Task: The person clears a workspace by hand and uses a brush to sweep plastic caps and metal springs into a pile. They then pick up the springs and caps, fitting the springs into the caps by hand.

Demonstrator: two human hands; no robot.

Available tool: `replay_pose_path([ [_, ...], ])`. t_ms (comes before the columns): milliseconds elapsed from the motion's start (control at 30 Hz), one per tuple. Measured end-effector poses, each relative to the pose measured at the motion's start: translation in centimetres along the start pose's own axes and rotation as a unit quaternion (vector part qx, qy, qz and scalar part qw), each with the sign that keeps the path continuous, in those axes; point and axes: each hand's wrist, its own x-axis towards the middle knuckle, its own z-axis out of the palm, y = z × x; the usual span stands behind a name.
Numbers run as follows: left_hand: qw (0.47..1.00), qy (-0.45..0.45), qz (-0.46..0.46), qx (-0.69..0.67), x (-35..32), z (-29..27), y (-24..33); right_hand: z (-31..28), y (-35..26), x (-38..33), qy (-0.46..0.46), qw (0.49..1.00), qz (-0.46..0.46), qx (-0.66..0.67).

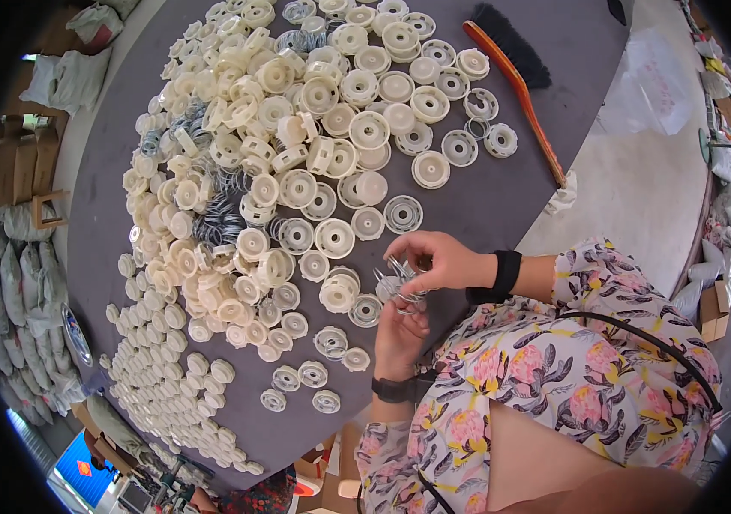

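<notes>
My right hand (pixel 441 264) and my left hand (pixel 401 336) meet just off the near side of a heap of parts. Thin metal wire rings (pixel 400 276), bunched loosely, are pinched between the fingers of both. The fingers hide part of the bunch, and I cannot make out whether a plastic piece is among them. Closest to my hands are a round cream plastic housing (pixel 340 291) and a grey-centred round piece (pixel 365 310). A few assembled round pieces (pixel 312 373) lie apart from the heap, near my left wrist.
Cream plastic housings (pixel 275 75) are piled over the dark grey table (pixel 503 201), with wire coils (pixel 220 216) among them. Small white caps (pixel 160 368) cover the lower left. A brush with an orange handle (pixel 527 98) lies at the far right. Sacks (pixel 18 291) stand beyond the table.
</notes>
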Motion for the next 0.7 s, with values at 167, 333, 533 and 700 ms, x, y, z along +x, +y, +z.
replay_pose_path([
  [167,0.812,0.194,0.230,0.500,0.4,0.7,0.8,-0.2,1.1,0.6,0.198,0.980,0.020,-0.020],
  [333,0.611,0.273,0.431,0.606,3.0,1.9,5.8,-1.5,1.9,2.2,0.117,0.990,0.010,0.076],
  [533,0.390,0.267,0.418,0.776,7.0,1.5,9.2,-1.6,1.8,1.8,0.126,0.987,0.022,0.101],
  [700,0.329,0.243,0.373,0.833,6.7,0.7,9.1,-1.5,2.6,1.8,0.129,0.987,0.029,0.091],
])
